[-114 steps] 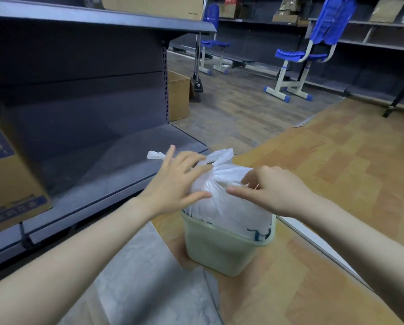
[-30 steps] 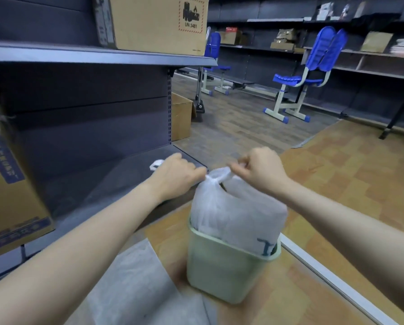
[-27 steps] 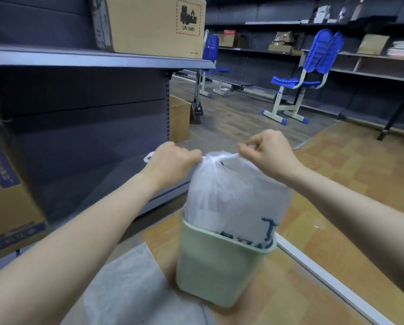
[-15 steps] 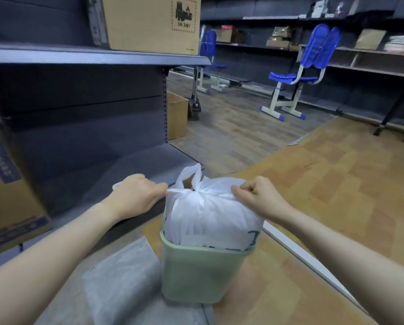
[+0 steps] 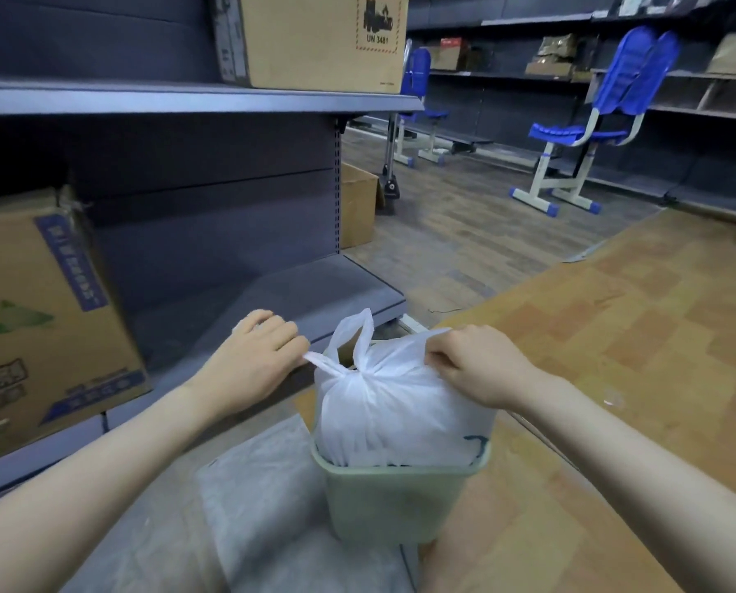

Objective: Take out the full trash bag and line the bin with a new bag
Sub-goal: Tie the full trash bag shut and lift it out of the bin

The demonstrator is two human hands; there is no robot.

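A small pale green plastic waste bin [image 5: 400,502] stands upright on the floor, its base where tan wood-pattern flooring [image 5: 614,336] meets a translucent grey plastic sheet [image 5: 263,507] lying flat to its left. Inside the bin sits a full white plastic trash bag [image 5: 392,413]; the bag's upper half bulges above the rim, its lower part remains within the walls, and a dark printed mark shows on the bag's right side just above the rim. The bag's neck is gathered at the top centre into what looks like a knot, with one handle loop standing upright behind it. The left hand [image 5: 255,361], fingers curled, pinches a strip of the bag's handle that runs taut from the neck out to the left. The right hand [image 5: 477,365], fingers also curled, grips a fold of the bag's film at its upper right shoulder. Both forearms reach in from the lower corners. Left of the bin is dark grey metal shelving [image 5: 186,96]: its low base shelf lies just behind the left hand, a brown cardboard box with blue printed tape [image 5: 45,318] sits at the far left, and a tan cardboard box marked UN 3481 [image 5: 323,36] rests on the upper shelf. Another plain cardboard box [image 5: 357,207] sits on the floor past the shelf's end. Blue plastic chairs on white frames [image 5: 593,122] stand well apart in the background, before more shelving.
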